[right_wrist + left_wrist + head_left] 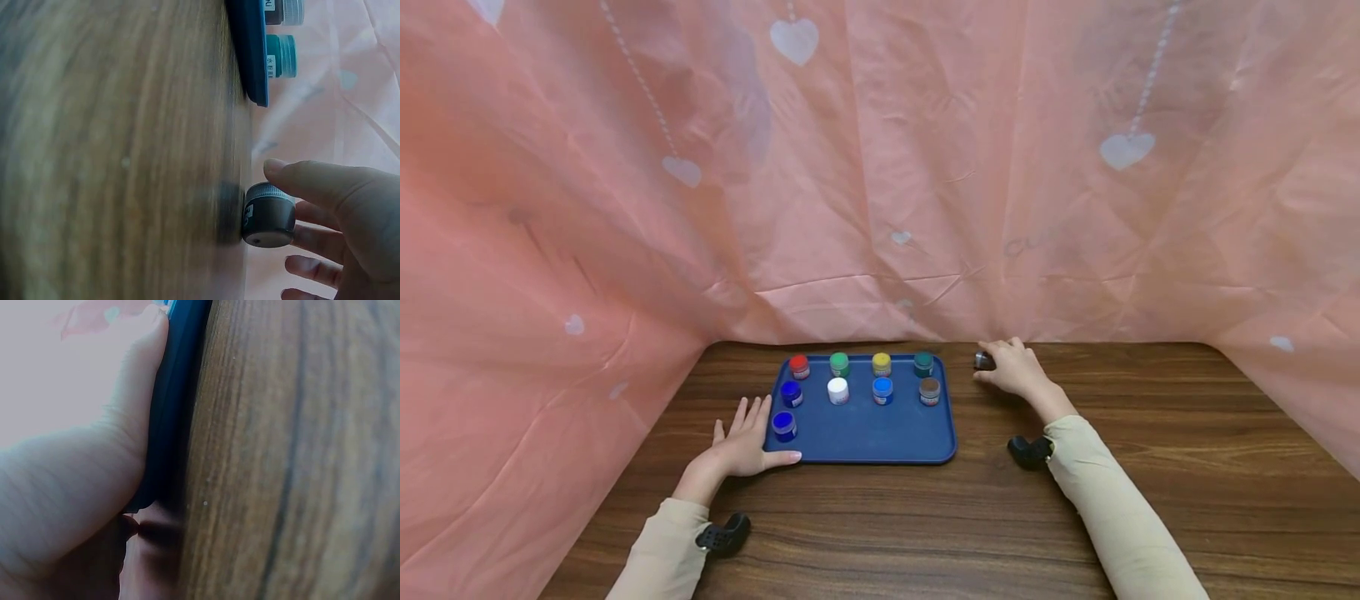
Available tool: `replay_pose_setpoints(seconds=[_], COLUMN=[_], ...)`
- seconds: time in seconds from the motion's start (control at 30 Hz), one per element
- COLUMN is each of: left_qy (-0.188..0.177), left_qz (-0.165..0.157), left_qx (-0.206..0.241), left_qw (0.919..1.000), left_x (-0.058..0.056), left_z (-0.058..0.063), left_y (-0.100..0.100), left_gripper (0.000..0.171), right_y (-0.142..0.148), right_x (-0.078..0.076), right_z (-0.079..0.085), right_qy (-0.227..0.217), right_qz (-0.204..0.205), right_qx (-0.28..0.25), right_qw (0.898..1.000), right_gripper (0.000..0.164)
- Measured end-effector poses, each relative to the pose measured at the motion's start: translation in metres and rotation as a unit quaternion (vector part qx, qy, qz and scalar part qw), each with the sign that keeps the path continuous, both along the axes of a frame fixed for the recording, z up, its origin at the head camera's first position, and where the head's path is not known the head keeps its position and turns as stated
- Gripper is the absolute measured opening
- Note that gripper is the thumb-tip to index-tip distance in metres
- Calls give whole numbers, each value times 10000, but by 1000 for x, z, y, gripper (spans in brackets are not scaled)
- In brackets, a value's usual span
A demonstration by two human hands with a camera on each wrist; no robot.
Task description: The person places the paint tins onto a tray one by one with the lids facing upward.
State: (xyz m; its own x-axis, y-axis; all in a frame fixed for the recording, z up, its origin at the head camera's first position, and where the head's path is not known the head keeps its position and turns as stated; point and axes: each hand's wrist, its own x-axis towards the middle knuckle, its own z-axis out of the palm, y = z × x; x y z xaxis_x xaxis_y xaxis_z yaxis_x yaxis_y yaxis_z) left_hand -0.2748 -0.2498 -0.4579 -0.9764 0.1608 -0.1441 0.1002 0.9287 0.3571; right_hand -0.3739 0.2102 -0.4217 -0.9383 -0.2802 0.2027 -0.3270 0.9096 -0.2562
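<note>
A blue tray (865, 446) carries several small paint jars. At its left edge my left hand (741, 446) lies with straight, spread fingers against the side and the thumb along the front rim. Right of the tray, a dark paint jar (269, 214) lies tipped on its side on the table, its lid end toward the tray. The thumb of my right hand (1015, 369) is at the lid end and the fingers curve round behind, pinching the jar. Parts of those fingers are hidden by the jar in the right wrist view.
On the tray, red (799, 367), green (839, 364), yellow (882, 364) and dark green (923, 364) jars form the back row. Dark blue (792, 393), white (838, 391), blue (883, 391) and brown (929, 392) ones stand before them. Another dark blue jar (784, 426) is front left. A pink curtain (880, 208) encloses the table.
</note>
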Motion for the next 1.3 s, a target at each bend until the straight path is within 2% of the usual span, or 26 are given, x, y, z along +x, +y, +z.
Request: replay_pose_setpoints(seconds=[0.57, 0.93, 1.3], left_qy=[12, -34, -41], left_qz=[10, 63, 76], left_qx=[-19, -29, -10], left_qw=[10000, 10000, 10000], left_x=[-1, 0, 0], left_z=[0, 0, 1], left_y=[0, 1, 1], left_gripper=[132, 132, 132], right_y=[-8, -12, -30], right_x=[4, 6, 18], right_z=[3, 10, 28], right_qy=[41, -41, 548], right_qz=[206, 275, 579], right_qx=[304, 182, -128], right_qw=[9993, 9994, 9967], right_gripper=[27, 30, 30])
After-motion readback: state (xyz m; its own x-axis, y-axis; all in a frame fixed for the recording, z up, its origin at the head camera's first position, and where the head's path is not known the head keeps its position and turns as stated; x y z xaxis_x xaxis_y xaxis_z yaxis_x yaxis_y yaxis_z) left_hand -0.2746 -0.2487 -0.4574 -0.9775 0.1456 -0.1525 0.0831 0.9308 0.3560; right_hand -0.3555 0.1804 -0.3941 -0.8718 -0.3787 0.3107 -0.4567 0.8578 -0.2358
